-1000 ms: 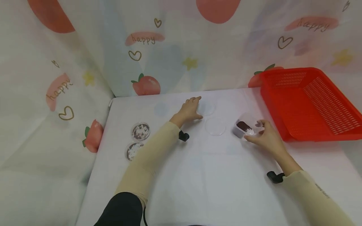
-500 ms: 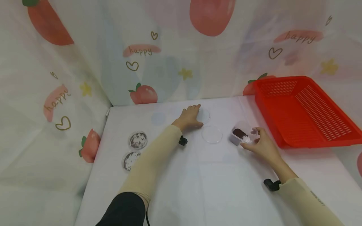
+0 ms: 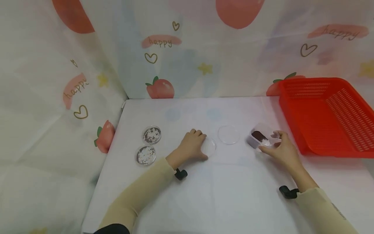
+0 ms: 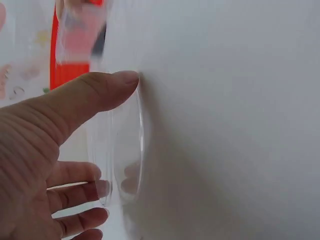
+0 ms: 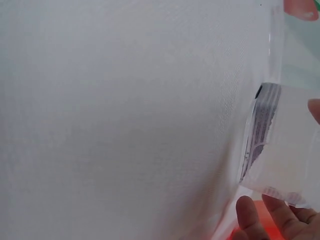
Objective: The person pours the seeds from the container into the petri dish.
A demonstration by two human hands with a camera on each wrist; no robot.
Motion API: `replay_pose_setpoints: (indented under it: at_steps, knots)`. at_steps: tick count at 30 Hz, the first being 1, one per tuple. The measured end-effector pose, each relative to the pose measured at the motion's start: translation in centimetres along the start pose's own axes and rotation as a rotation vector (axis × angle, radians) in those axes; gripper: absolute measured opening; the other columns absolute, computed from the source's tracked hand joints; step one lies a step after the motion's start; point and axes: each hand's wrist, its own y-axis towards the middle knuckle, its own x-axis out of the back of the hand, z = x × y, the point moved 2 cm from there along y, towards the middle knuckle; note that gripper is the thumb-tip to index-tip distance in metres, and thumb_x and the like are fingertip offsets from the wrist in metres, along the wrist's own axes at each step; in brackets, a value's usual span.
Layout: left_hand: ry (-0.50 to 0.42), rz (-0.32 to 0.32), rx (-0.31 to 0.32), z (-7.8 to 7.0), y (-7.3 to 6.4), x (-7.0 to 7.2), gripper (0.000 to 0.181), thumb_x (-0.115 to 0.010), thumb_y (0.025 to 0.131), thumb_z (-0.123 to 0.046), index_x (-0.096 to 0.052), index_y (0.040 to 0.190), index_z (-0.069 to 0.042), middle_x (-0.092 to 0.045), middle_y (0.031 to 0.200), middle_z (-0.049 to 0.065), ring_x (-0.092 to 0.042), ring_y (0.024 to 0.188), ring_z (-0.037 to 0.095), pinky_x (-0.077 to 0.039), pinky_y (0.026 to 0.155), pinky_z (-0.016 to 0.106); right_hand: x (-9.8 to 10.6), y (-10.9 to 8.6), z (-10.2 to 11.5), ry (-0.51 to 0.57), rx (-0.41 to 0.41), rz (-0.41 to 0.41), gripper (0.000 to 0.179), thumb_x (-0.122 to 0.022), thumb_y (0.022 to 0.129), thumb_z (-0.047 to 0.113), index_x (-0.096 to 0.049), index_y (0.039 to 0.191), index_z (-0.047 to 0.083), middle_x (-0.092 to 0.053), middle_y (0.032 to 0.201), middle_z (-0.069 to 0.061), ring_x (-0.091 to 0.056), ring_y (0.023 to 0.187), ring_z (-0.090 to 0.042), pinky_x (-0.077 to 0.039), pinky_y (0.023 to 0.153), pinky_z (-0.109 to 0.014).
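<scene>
My left hand [image 3: 191, 146] holds a clear round petri dish part [image 3: 209, 147] by its rim. In the left wrist view, the thumb is at one side of this dish [image 4: 127, 150] and the fingers at the other. My right hand [image 3: 283, 148] grips a small clear plastic box [image 3: 253, 140] holding dark brown and white material. From the right wrist view, the box [image 5: 287, 145] shows a dark layer along its table side. Between the hands lies another clear round dish part [image 3: 229, 135]. Two petri dishes [image 3: 152, 135] [image 3: 145, 155] with brown and white specks sit at the left.
A red plastic basket [image 3: 306, 130] stands at the right, beyond my right hand. White cloth [image 3: 222, 198] covers the table. Printed fabric [image 3: 190, 78] hangs along the back and left side.
My left hand has brought the farther clear dish part nearer to me and slightly left, past the other one. My right hand stays at the plastic box. The head view has shifted.
</scene>
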Motion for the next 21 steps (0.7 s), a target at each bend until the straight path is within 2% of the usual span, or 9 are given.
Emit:
replay_pose_setpoints:
  at_steps: [4, 7, 9, 12, 14, 16, 18, 21]
  knots:
    - [-0.115, -0.057, -0.06, -2.5, -3.6, -1.8, 0.1, -0.086, 0.071, -0.065, -0.054, 0.148, -0.01, -0.059, 0.137, 0.005, -0.051, 0.126, 0.025, -0.046, 0.105, 0.039, -0.1, -0.4, -0.2, 0.034, -0.01, 0.003, 0.097, -0.078, 0.087, 0.049, -0.027, 0.153, 0.001, -0.04, 0.15, -0.03, -0.049, 0.125, -0.048, -0.047, 0.087, -0.052]
    - [-0.198, -0.103, -0.055, -3.1, -5.4, -2.8, 0.102, -0.091, 0.066, -0.062, -0.054, 0.147, -0.011, -0.06, 0.133, 0.003, -0.052, 0.123, 0.022, -0.047, 0.102, 0.037, -0.4, -0.5, 0.3, 0.097, 0.01, -0.011, 0.096, -0.081, 0.087, 0.043, -0.027, 0.153, 0.001, -0.039, 0.152, -0.03, -0.044, 0.132, -0.05, -0.044, 0.097, -0.061]
    - [-0.277, -0.14, -0.038, -3.1, -6.0, -3.2, 0.105, -0.094, 0.063, -0.058, -0.052, 0.146, -0.011, -0.061, 0.133, 0.002, -0.053, 0.122, 0.022, -0.047, 0.102, 0.036, -0.7, -0.8, 1.1, 0.13, 0.039, -0.027, 0.095, -0.083, 0.085, 0.039, -0.028, 0.153, 0.003, -0.042, 0.151, -0.028, -0.041, 0.136, -0.049, -0.039, 0.103, -0.066]
    - [-0.388, -0.181, -0.028, -3.0, -6.3, -3.8, 0.107, -0.096, 0.06, -0.055, -0.051, 0.146, -0.011, -0.06, 0.136, 0.002, -0.053, 0.122, 0.021, -0.046, 0.104, 0.036, -1.1, -1.8, 2.7, 0.169, 0.115, -0.037, 0.094, -0.086, 0.083, 0.031, -0.029, 0.153, 0.005, -0.046, 0.149, -0.023, -0.04, 0.138, -0.045, -0.035, 0.107, -0.067]
    - [-0.429, -0.196, -0.033, -3.0, -6.1, -4.1, 0.106, -0.097, 0.06, -0.054, -0.051, 0.145, -0.011, -0.06, 0.137, 0.001, -0.053, 0.122, 0.02, -0.045, 0.105, 0.035, -1.5, -2.7, 3.9, 0.17, 0.176, -0.042, 0.094, -0.088, 0.082, 0.026, -0.031, 0.154, 0.007, -0.049, 0.147, -0.021, -0.042, 0.136, -0.042, -0.037, 0.106, -0.061]
    - [-0.433, -0.204, -0.042, -3.0, -5.7, -4.4, 0.104, -0.096, 0.06, -0.056, -0.053, 0.144, -0.013, -0.06, 0.137, 0.0, -0.053, 0.122, 0.019, -0.045, 0.104, 0.034, -2.1, -3.5, 5.2, 0.166, 0.245, -0.043, 0.094, -0.089, 0.079, 0.019, -0.033, 0.154, 0.008, -0.05, 0.146, -0.018, -0.045, 0.134, -0.039, -0.042, 0.106, -0.049]
    - [-0.426, -0.213, -0.051, -3.1, -5.3, -4.5, 0.102, -0.095, 0.06, -0.058, -0.054, 0.143, -0.015, -0.06, 0.136, -0.001, -0.053, 0.121, 0.019, -0.045, 0.103, 0.034, -2.8, -4.4, 6.3, 0.145, 0.306, -0.042, 0.095, -0.09, 0.076, 0.014, -0.036, 0.154, 0.01, -0.05, 0.146, -0.017, -0.049, 0.131, -0.038, -0.046, 0.1, -0.043]
    - [-0.404, -0.212, -0.053, -3.4, -4.8, -4.5, 0.102, -0.094, 0.06, -0.061, -0.055, 0.143, -0.016, -0.06, 0.136, 0.0, -0.053, 0.119, 0.02, -0.047, 0.099, 0.034, -4.0, -5.7, 7.7, 0.081, 0.365, -0.025, 0.098, -0.089, 0.073, 0.011, -0.036, 0.155, 0.014, -0.048, 0.148, -0.015, -0.056, 0.124, -0.04, -0.054, 0.092, -0.046]
